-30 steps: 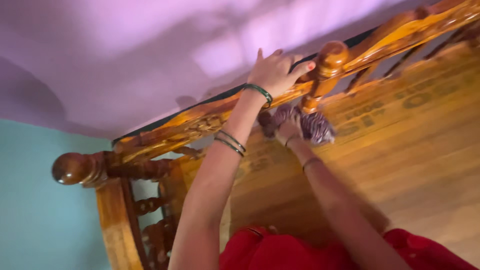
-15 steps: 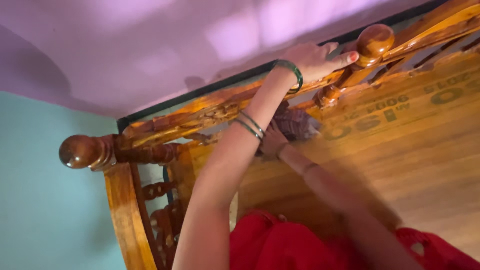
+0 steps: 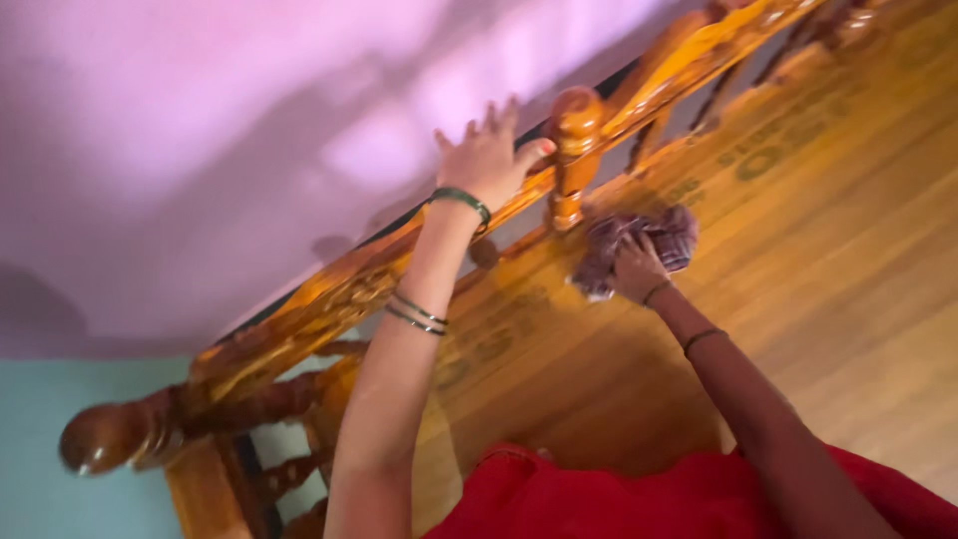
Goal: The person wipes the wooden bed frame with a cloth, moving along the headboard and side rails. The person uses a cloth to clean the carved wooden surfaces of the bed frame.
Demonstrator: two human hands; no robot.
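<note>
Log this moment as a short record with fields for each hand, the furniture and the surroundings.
left hand: rests on the carved top rail, fingers spread
right hand: presses a crumpled patterned cloth against the wooden panel
furniture: polished wooden frame with turned post and round knob
wrists: green bangles
surroundings: lilac wall, red garment

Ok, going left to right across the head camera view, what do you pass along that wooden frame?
Round wooden knob → banded left forearm → left hand on the carved top rail → turned wooden post → right hand clutching a patterned cloth.
</note>
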